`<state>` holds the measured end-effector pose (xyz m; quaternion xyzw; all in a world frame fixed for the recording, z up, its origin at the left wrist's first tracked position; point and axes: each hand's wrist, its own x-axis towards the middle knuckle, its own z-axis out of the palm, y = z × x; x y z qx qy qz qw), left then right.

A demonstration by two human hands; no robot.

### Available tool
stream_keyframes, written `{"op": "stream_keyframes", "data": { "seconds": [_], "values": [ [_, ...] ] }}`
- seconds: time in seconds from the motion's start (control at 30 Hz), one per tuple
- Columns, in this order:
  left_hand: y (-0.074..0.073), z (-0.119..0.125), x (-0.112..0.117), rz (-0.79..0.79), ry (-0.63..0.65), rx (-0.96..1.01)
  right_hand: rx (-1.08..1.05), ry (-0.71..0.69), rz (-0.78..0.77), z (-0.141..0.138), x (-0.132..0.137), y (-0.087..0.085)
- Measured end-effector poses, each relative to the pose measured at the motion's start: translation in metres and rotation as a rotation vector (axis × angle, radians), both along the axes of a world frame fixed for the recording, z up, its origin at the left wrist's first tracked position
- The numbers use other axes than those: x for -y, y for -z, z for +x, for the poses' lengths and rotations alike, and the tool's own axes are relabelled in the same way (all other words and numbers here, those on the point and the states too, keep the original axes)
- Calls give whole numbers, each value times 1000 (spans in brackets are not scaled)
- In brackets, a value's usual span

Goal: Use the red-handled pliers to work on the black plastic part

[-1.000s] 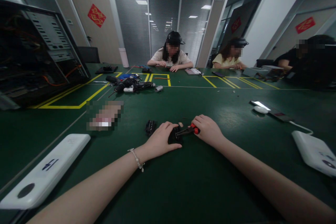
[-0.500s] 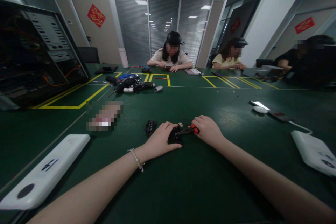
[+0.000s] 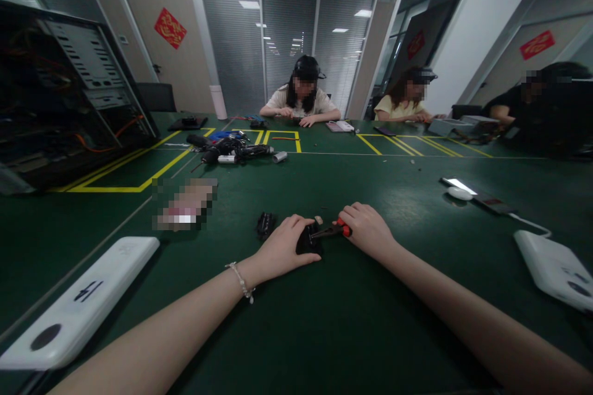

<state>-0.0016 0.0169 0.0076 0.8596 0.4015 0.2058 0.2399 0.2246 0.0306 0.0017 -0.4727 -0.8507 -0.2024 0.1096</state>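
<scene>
My left hand (image 3: 285,241) grips a small black part (image 3: 307,243) against the green table, thumb on its near side and fingers on its far side. In my right hand (image 3: 367,227) are pliers (image 3: 332,231) with red handles and dark jaws. The jaw tips reach onto the top of the black part; whether they pinch anything there is too small to tell. Just left of my left hand lies another black ribbed piece (image 3: 265,224). A small pale bit (image 3: 319,220) sits beyond the black part.
An open computer case (image 3: 88,92) stands at the left. Cables and tools (image 3: 231,148) lie in a pile farther back. White power banks rest at the left (image 3: 99,290) and right (image 3: 551,265), near a lit phone (image 3: 458,186). Several people sit across the table.
</scene>
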Motion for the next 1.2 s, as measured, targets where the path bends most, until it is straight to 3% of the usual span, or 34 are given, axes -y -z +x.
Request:
{"op": "stream_keyframes", "data": {
  "seconds": [1.2],
  "values": [
    [2,0,-1,3,2,2,6,-11,2,2,-1,1]
  ]
}}
